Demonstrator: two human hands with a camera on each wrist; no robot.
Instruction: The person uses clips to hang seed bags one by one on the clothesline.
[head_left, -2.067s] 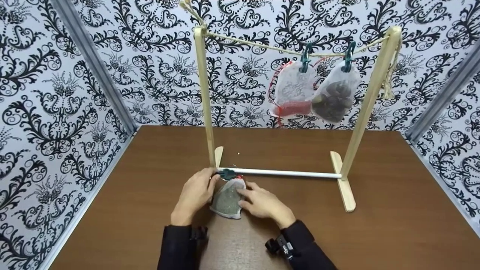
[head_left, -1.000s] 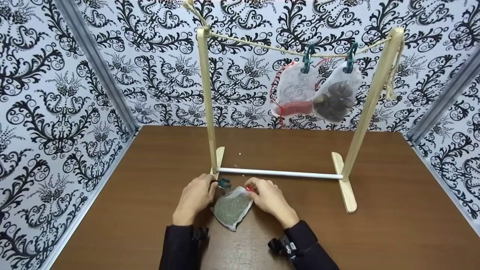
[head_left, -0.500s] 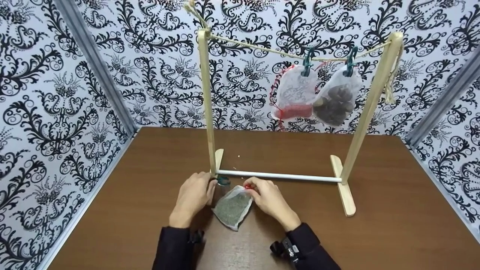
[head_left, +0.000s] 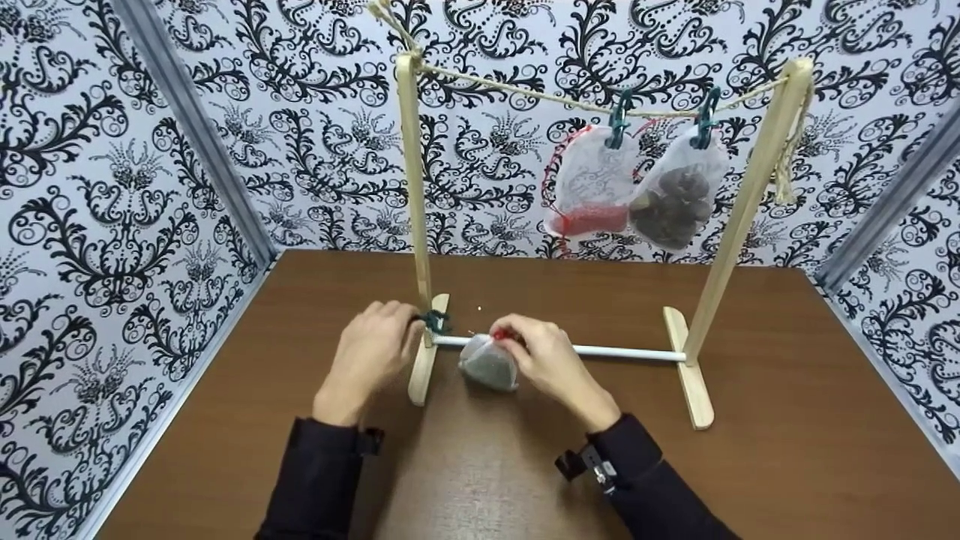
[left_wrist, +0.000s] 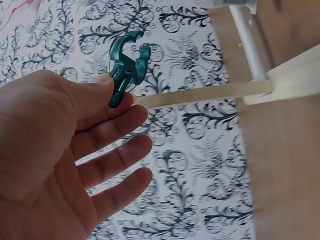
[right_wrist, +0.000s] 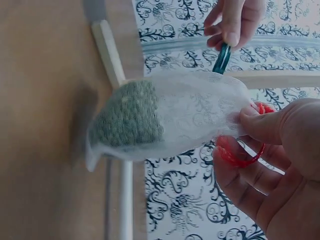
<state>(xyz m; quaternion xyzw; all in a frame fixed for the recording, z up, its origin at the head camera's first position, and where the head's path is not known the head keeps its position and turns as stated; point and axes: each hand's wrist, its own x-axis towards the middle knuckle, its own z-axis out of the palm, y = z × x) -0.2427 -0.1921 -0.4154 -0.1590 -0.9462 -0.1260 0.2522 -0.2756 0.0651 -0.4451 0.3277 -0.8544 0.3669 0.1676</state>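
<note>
Between thumb and forefinger, my left hand (head_left: 375,349) pinches a dark green clothespin (left_wrist: 129,65) by its handles, near the rack's left post. Its other fingers spread away from the clip in the left wrist view. My right hand (head_left: 551,360) pinches the gathered top of a white mesh drawstring bag (right_wrist: 195,107), by its red cord (right_wrist: 240,155). Greenish-grey dried bits fill the bag's lower part. The bag (head_left: 489,366) hangs from the fingers in front of the white crossbar (head_left: 630,351), apart from the clothespin.
A wooden rack (head_left: 415,187) carries a slack rope (head_left: 517,88) between its posts. Two mesh bags hang from it by green clothespins, one with red contents (head_left: 592,219), one with dark lumps (head_left: 673,206). Patterned walls enclose the brown table (head_left: 465,480).
Earlier the bag lay on the table; my right hand moved from its side to its red-corded top and has lifted it. My left hand has raised the clothespin and shifted slightly left.
</note>
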